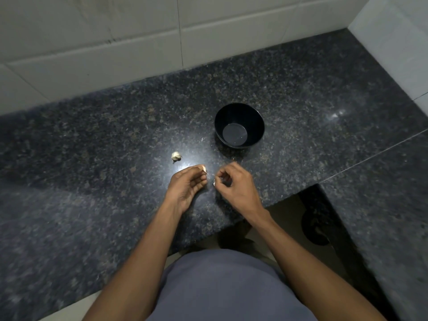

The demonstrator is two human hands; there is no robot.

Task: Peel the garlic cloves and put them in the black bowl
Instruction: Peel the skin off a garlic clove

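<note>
We see the left hand (185, 184) pinching a clove (204, 168); the right hand (234, 181) pinches a pale scrap (214, 182) (perhaps skin). Another clove (175, 155) lies on the surface (92, 135), left of the bowl (239, 125).

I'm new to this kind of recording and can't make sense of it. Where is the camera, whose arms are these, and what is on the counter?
There is no machine here: a person wears a camera on their head, so the single picture looks down along their own arms. The left hand pinches a garlic clove at its fingertips. The right hand has curled fingers round a small pale bit, probably peel, though it is too small to be sure. On the dark speckled counter lies another garlic piece, left of the black bowl, which holds no garlic yet. White wall tiles rise behind.
</note>
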